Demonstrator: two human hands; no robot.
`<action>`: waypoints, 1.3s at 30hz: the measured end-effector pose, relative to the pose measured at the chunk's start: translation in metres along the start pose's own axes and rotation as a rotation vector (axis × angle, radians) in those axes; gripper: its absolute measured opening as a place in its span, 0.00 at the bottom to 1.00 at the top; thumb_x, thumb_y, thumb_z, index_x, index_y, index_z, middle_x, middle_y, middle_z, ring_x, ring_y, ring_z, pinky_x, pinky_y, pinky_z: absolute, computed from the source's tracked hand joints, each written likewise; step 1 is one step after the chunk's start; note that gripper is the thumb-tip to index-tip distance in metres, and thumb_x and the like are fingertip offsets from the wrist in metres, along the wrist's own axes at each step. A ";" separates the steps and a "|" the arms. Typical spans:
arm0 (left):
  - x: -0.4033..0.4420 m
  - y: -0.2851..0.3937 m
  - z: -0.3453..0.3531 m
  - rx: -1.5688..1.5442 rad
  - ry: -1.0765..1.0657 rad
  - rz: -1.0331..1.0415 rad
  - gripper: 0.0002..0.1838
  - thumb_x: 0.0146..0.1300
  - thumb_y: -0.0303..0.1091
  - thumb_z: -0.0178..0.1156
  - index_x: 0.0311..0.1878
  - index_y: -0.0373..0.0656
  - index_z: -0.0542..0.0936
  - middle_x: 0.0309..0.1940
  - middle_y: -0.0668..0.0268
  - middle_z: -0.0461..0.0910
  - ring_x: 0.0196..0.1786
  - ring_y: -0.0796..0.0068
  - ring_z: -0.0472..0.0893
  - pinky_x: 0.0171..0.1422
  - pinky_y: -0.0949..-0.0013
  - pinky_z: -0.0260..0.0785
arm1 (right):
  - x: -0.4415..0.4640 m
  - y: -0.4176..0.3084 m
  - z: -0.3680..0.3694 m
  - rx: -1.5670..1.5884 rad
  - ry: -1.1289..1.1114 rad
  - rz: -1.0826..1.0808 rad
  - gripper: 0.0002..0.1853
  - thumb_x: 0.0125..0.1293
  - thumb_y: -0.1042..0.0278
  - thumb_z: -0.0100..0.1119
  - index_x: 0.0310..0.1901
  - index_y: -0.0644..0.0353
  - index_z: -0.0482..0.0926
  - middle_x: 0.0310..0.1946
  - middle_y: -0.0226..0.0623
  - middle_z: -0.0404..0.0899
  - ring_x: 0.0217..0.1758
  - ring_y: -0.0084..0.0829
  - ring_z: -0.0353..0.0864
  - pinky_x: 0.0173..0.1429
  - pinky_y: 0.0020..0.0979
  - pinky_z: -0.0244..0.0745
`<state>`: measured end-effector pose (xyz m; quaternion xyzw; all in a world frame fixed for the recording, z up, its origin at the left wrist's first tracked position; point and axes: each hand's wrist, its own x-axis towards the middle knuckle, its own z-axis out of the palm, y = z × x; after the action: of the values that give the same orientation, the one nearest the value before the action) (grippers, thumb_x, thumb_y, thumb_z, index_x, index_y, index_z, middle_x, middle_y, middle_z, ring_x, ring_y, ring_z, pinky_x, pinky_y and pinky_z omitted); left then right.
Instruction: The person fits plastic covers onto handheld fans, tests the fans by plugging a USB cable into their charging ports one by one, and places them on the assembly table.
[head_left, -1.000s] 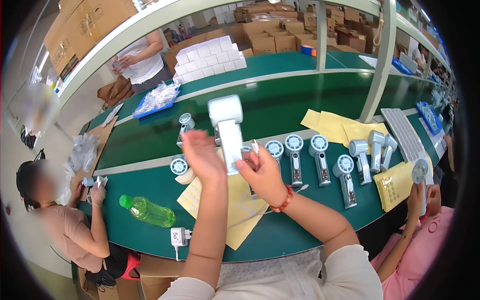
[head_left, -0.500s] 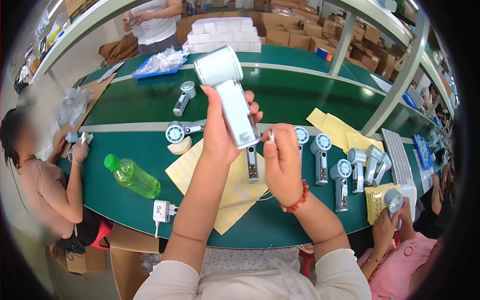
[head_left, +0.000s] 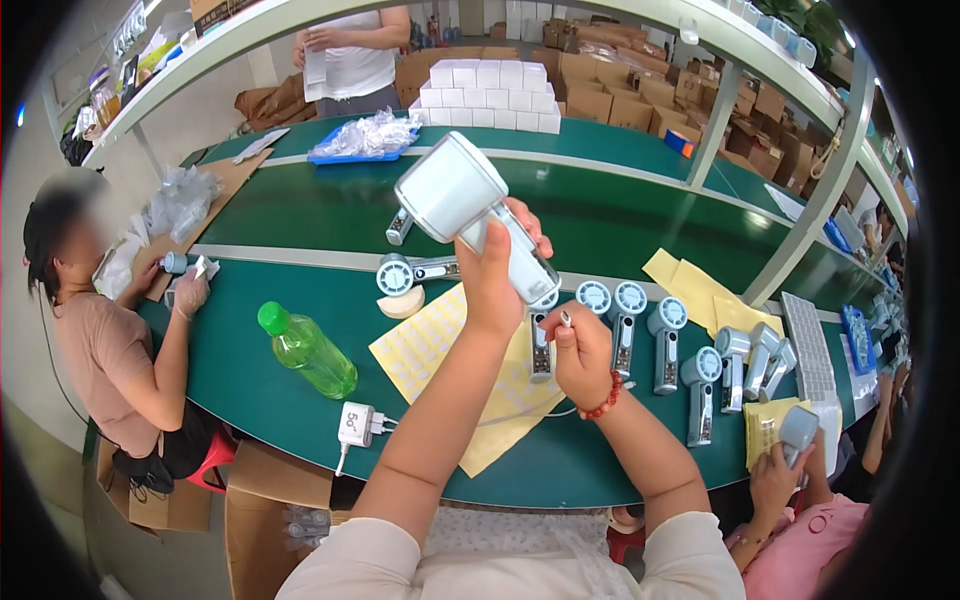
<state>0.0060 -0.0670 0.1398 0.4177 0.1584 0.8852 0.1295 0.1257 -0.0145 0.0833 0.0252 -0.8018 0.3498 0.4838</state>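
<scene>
A pale blue handheld fan [head_left: 452, 187] is gripped by its handle in my left hand [head_left: 492, 290]. Its round head tilts up to the left, and the handle's lower end points down to the right. My right hand [head_left: 584, 362] pinches a white charging cable plug [head_left: 566, 319], which is apart from the fan. The white cable [head_left: 535, 418] runs over a yellow sticker sheet [head_left: 420, 343]. Under and beside my hands lie several more fans, such as one by my right wrist [head_left: 667, 345] and another on its side [head_left: 396, 273].
A green bottle [head_left: 308, 350] and a white charger [head_left: 355, 424] stand at left on the green table [head_left: 235, 400]. Stacked white boxes [head_left: 487, 97] and a blue tray of plastic bags [head_left: 365, 140] sit at the back. Co-workers handle fans on either side; a metal post [head_left: 808, 190] rises at right.
The fan in my left hand has tilted further, its head turned more to the left. My right hand still pinches the plug. The whole view has shifted slightly.
</scene>
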 end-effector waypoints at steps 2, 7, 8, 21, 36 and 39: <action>0.001 -0.002 0.002 -0.019 0.111 -0.012 0.23 0.68 0.48 0.55 0.54 0.42 0.62 0.38 0.64 0.69 0.36 0.76 0.72 0.37 0.68 0.71 | 0.003 0.001 0.003 -0.032 0.002 -0.004 0.12 0.71 0.67 0.48 0.35 0.65 0.77 0.25 0.39 0.73 0.26 0.33 0.72 0.30 0.30 0.67; 0.004 -0.003 0.003 -0.003 0.285 -0.116 0.21 0.70 0.50 0.51 0.53 0.43 0.63 0.37 0.64 0.70 0.36 0.76 0.71 0.38 0.69 0.70 | 0.003 0.004 0.004 -0.011 -0.002 0.165 0.09 0.69 0.69 0.51 0.36 0.65 0.78 0.26 0.38 0.74 0.27 0.32 0.71 0.33 0.30 0.66; 0.004 -0.005 0.002 0.033 0.273 -0.084 0.22 0.69 0.50 0.53 0.52 0.42 0.63 0.36 0.64 0.70 0.36 0.76 0.72 0.38 0.68 0.70 | 0.003 0.005 0.003 -0.023 -0.004 0.157 0.09 0.69 0.69 0.51 0.37 0.65 0.78 0.26 0.38 0.74 0.27 0.32 0.71 0.33 0.30 0.66; -0.024 -0.019 -0.012 0.410 -0.081 0.334 0.26 0.44 0.37 0.73 0.42 0.39 0.69 0.37 0.60 0.73 0.37 0.71 0.77 0.41 0.72 0.73 | -0.002 0.025 -0.006 -0.129 0.116 0.000 0.10 0.68 0.69 0.52 0.33 0.65 0.79 0.24 0.39 0.75 0.26 0.33 0.74 0.31 0.29 0.68; -0.025 0.001 -0.010 0.541 -0.208 0.538 0.18 0.49 0.24 0.67 0.41 0.36 0.70 0.39 0.55 0.73 0.40 0.61 0.78 0.45 0.64 0.76 | 0.003 0.017 -0.009 -0.111 0.015 -0.034 0.08 0.67 0.71 0.54 0.33 0.64 0.80 0.25 0.40 0.78 0.26 0.36 0.77 0.31 0.30 0.71; -0.030 0.005 -0.004 0.580 -0.159 0.432 0.21 0.47 0.25 0.69 0.42 0.37 0.70 0.39 0.55 0.73 0.41 0.63 0.78 0.47 0.65 0.75 | 0.004 0.012 -0.011 -0.098 0.023 -0.041 0.07 0.66 0.72 0.54 0.33 0.64 0.80 0.25 0.40 0.78 0.26 0.37 0.77 0.31 0.31 0.71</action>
<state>0.0210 -0.0833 0.1184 0.5284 0.3003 0.7753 -0.1721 0.1273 0.0021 0.0831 0.0136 -0.8117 0.3004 0.5008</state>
